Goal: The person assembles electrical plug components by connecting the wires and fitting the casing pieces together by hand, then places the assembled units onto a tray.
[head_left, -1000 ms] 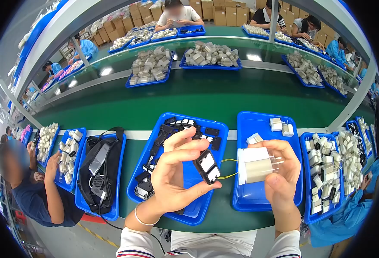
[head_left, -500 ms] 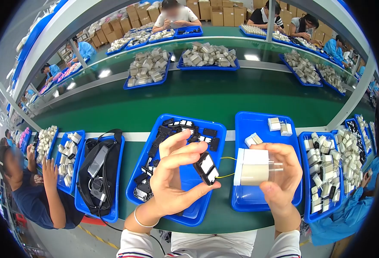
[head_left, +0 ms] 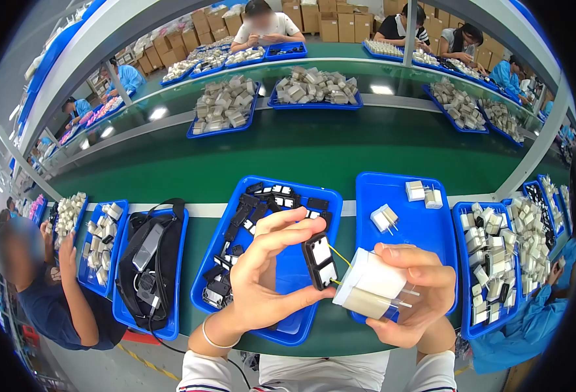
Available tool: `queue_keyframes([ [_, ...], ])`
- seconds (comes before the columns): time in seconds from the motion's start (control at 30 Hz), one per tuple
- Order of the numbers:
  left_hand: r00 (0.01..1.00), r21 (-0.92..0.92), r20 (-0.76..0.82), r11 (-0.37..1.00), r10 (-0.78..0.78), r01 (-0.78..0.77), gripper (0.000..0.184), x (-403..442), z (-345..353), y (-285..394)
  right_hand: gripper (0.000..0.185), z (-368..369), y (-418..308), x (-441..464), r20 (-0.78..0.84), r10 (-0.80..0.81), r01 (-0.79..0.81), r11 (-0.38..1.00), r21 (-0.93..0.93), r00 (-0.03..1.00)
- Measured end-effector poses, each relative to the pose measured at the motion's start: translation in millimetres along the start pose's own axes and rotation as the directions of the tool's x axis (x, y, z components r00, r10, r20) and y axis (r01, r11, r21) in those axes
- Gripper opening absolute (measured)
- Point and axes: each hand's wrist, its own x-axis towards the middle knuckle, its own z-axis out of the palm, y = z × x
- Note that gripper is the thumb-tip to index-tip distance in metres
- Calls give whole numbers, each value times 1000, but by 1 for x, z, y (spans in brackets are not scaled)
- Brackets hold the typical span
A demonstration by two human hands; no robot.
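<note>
My left hand (head_left: pixel 265 277) pinches a small black rectangular part with two white pads (head_left: pixel 320 261) between thumb and fingertips. Thin yellow wires (head_left: pixel 341 257) run from this part to a white-and-beige plug housing (head_left: pixel 371 284). My right hand (head_left: pixel 428 287) is closed around that housing, whose metal prongs point right towards the palm. The housing is tilted, and its wired end is close to the black part. Below my left hand is a blue tray of similar black parts (head_left: pixel 332 202). Behind my right hand, another blue tray (head_left: pixel 392 186) holds several plug housings (head_left: pixel 384 218).
At right stands a tray heaped with plug housings (head_left: pixel 494 268). To the left, a tray holds a black bag (head_left: pixel 147 261) with a cable, and beyond it sits a person (head_left: pixel 59 287). More housing-filled trays (head_left: pixel 317 88) stand across the green table (head_left: pixel 236 163). Co-workers sit opposite.
My right hand has turned the plug housing so it tilts, bringing it left and closer to the black part. My left hand has turned the black part more upright.
</note>
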Motion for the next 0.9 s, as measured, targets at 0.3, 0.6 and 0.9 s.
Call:
queue_keyframes([
  [0.3,1000,-12,23,1000,-2,2,66,1,-1,0,66,-1,0,0,6,17,-17,1000,16,1000],
  [0.6,1000,-16,11,1000,-13,13,65,0,1,2,66,-1,0,0,4,22,-22,1000,5,1000],
  [0.9,1000,-17,8,1000,5,-5,65,1,1,1,66,-2,-1,0,8,33,-33,999,-8,999],
])
